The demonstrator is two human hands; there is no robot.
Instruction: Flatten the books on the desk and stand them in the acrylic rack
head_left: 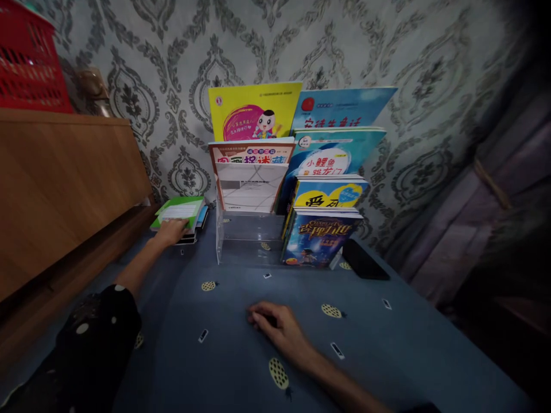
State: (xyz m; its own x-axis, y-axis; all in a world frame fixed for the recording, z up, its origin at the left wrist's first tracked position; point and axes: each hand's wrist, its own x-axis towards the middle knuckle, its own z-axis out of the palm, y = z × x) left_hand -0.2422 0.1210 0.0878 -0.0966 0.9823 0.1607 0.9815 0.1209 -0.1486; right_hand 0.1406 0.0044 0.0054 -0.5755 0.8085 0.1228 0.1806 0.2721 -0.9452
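Note:
My left hand (172,231) reaches out to the far left and rests on the green book (183,206), which has a white panel on its cover. Its fingers lie over the book's near edge; the thumb's grip is hard to make out. That book tops a small stack of books (201,218) on the table. Loosely curled, my right hand (275,324) lies on the tablecloth with nothing visible in it. In front of it stands a clear book rack (241,252), its left front tiers bare. A pale-covered book (249,189) stands behind these tiers.
The rack's right side holds a dark blue book (321,238), a yellow-and-blue book (327,194) and taller blue ones behind. A yellow book (253,112) stands back left. A black flat object (365,261) lies right. A wooden cabinet (64,183) bearing a red basket (32,63) borders the left.

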